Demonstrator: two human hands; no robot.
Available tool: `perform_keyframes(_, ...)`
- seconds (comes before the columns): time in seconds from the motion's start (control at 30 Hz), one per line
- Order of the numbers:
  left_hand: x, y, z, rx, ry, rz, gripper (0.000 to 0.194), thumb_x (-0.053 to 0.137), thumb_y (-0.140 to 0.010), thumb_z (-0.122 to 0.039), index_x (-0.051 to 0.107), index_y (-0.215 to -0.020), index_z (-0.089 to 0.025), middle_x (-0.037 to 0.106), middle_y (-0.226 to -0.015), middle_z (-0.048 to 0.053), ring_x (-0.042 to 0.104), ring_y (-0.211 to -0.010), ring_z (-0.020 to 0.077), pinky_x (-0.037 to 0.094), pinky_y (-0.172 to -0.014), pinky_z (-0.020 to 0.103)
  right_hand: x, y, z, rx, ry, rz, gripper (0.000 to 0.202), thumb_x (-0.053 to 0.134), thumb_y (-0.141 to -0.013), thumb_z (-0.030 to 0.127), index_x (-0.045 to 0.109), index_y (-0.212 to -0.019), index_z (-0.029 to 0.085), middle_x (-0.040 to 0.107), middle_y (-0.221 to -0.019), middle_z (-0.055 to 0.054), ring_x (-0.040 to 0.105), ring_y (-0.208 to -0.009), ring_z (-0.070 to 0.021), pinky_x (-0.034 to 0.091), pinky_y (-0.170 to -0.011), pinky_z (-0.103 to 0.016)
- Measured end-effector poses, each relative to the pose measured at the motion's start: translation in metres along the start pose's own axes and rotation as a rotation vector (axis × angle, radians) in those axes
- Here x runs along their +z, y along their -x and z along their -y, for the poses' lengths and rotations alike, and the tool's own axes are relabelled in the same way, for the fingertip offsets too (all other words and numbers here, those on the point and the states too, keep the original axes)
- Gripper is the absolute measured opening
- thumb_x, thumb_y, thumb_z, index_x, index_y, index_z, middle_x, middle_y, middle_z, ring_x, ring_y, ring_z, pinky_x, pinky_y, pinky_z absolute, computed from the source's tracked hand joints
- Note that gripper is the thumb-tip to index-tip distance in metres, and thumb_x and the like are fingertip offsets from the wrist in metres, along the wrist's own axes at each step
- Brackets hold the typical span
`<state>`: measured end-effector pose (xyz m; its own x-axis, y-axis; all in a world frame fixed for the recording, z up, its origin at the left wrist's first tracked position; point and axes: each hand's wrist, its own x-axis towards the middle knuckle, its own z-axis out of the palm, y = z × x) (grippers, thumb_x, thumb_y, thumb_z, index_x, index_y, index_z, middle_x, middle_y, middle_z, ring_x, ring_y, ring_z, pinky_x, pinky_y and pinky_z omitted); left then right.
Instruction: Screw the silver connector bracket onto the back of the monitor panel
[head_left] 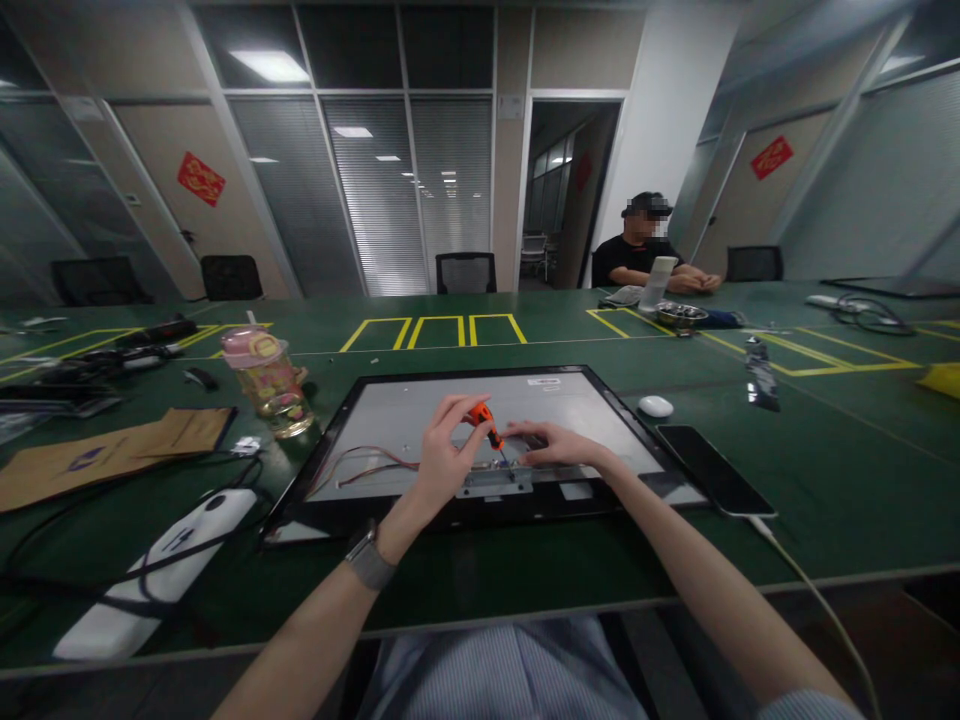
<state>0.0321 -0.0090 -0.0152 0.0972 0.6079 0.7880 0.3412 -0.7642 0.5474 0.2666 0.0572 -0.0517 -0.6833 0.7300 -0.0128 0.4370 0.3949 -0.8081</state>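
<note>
Screwdriver and black-framed panel on the bench (840,500). The left grip (450,445) grasps the screwdriver (486,420) by its orange-and-black handle, tilted, shaft pointing down to the metal bracket (495,487) near the panel's front edge. The right grip (551,443) lies beside the shaft, fingers extended; whether it holds anything cannot be told. The screwdriver should be light and rigid, best held by the handle; the panel (611,420), lying flat, is probably stiff but fragile, best taken by opposite sides of its frame, away from the loose wires (367,462). Room to move: the bottle (268,385) stands close to the left edge, the phone (716,470) just beside the right; open bench lies beyond the far edge, a narrower strip in front
</note>
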Motion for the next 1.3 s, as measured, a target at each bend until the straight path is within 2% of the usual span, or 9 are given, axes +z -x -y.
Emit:
perform_keyframes(0.17, 0.0005, 0.0015, 0.0008, -0.055, 0.083, 0.068, 0.034, 0.053, -0.092, -0.021, 0.059, -0.125, -0.02, 0.062, -0.11, 0.008, 0.064, -0.093, 0.015, 0.057, -0.081, 0.026, -0.0009, 0.0008, 0.0045, 0.008, 0.003, 0.015, 0.068, 0.072, -0.076, 0.05, 0.056, -0.136, 0.022, 0.04, -0.154, -0.01, 0.03, -0.145, -0.0323, 0.02, -0.12, -0.049)
perform_keyframes(0.43, 0.0033, 0.0028, 0.0013, -0.072, 0.071, -0.003, 0.027, 0.062, -0.088, -0.026, 0.063, -0.114, -0.02, 0.06, -0.099, 0.004, 0.062, -0.082, 0.0118, 0.06, -0.066, 0.02, -0.0003, 0.0015, 0.0054, 0.011, -0.004, 0.012, 0.067, 0.072, -0.077, 0.048, 0.055, -0.136, 0.023, 0.038, -0.155, -0.01, 0.029, -0.146, -0.0312, 0.021, -0.119, -0.048)
perform_keyframes(0.57, 0.0036, 0.0041, 0.0057, -0.103, 0.056, -0.039, 0.027, 0.067, -0.085, -0.028, 0.063, -0.11, -0.02, 0.057, -0.099, 0.004, 0.062, -0.081, 0.012, 0.059, -0.061, 0.019, -0.0013, 0.0024, 0.0082, 0.013, 0.007, 0.018, 0.065, 0.071, -0.078, 0.046, 0.055, -0.136, 0.023, 0.039, -0.154, -0.01, 0.031, -0.145, -0.0313, 0.024, -0.118, -0.049)
perform_keyframes(0.67, 0.0045, 0.0055, 0.0087, -0.126, 0.1, -0.004, 0.028, 0.062, -0.088, -0.026, 0.06, -0.115, -0.02, 0.059, -0.104, 0.006, 0.065, -0.084, 0.0131, 0.059, -0.067, 0.022, -0.0015, 0.0018, 0.0074, 0.011, 0.014, 0.017, 0.065, 0.071, -0.078, 0.046, 0.055, -0.136, 0.022, 0.04, -0.154, -0.01, 0.033, -0.144, -0.0318, 0.024, -0.118, -0.049)
perform_keyframes(0.83, 0.006, 0.0058, 0.0066, -0.153, 0.283, 0.103, 0.031, 0.051, -0.094, -0.024, 0.054, -0.124, -0.02, 0.062, -0.116, 0.01, 0.068, -0.091, 0.0155, 0.058, -0.083, 0.03, -0.0003, -0.0003, 0.0024, -0.008, 0.009, 0.024, 0.069, 0.072, -0.076, 0.051, 0.055, -0.136, 0.021, 0.04, -0.153, -0.011, 0.028, -0.146, -0.0324, 0.017, -0.12, -0.051)
perform_keyframes(0.9, 0.0062, 0.0051, 0.0051, -0.133, 0.272, 0.074, 0.027, 0.056, -0.092, -0.025, 0.06, -0.118, -0.02, 0.061, -0.112, 0.008, 0.066, -0.092, 0.0156, 0.058, -0.082, 0.028, 0.0002, -0.0004, 0.0021, -0.015, -0.007, 0.021, 0.069, 0.071, -0.076, 0.052, 0.056, -0.136, 0.02, 0.042, -0.152, -0.012, 0.028, -0.146, -0.0321, 0.018, -0.12, -0.05)
perform_keyframes(1.0, 0.0064, 0.0041, 0.0047, -0.094, 0.178, -0.033, 0.019, 0.064, -0.087, -0.025, 0.067, -0.105, -0.021, 0.058, -0.099, 0.004, 0.062, -0.089, 0.0137, 0.057, -0.077, 0.024, 0.0003, 0.0002, 0.003, -0.019, -0.014, 0.012, 0.069, 0.072, -0.076, 0.053, 0.056, -0.135, 0.022, 0.042, -0.153, -0.01, 0.029, -0.145, -0.0318, 0.02, -0.12, -0.049)
perform_keyframes(1.07, 0.0066, 0.0039, 0.0053, -0.093, 0.146, -0.076, 0.019, 0.064, -0.087, -0.023, 0.068, -0.105, -0.021, 0.057, -0.096, 0.003, 0.061, -0.086, 0.0123, 0.057, -0.074, 0.023, 0.0001, 0.0005, 0.0036, -0.014, -0.006, 0.018, 0.069, 0.072, -0.076, 0.053, 0.055, -0.136, 0.022, 0.041, -0.153, -0.011, 0.029, -0.146, -0.0319, 0.019, -0.12, -0.049)
perform_keyframes(1.3, 0.0064, 0.0047, 0.0059, -0.113, 0.129, -0.075, 0.024, 0.06, -0.089, -0.021, 0.066, -0.112, -0.021, 0.058, -0.102, 0.004, 0.063, -0.088, 0.0119, 0.058, -0.077, 0.023, -0.0005, -0.0002, 0.003, 0.0, 0.001, 0.026, 0.072, 0.071, -0.076, 0.054, 0.054, -0.137, 0.021, 0.038, -0.155, -0.012, 0.029, -0.145, -0.0327, 0.02, -0.119, -0.048)
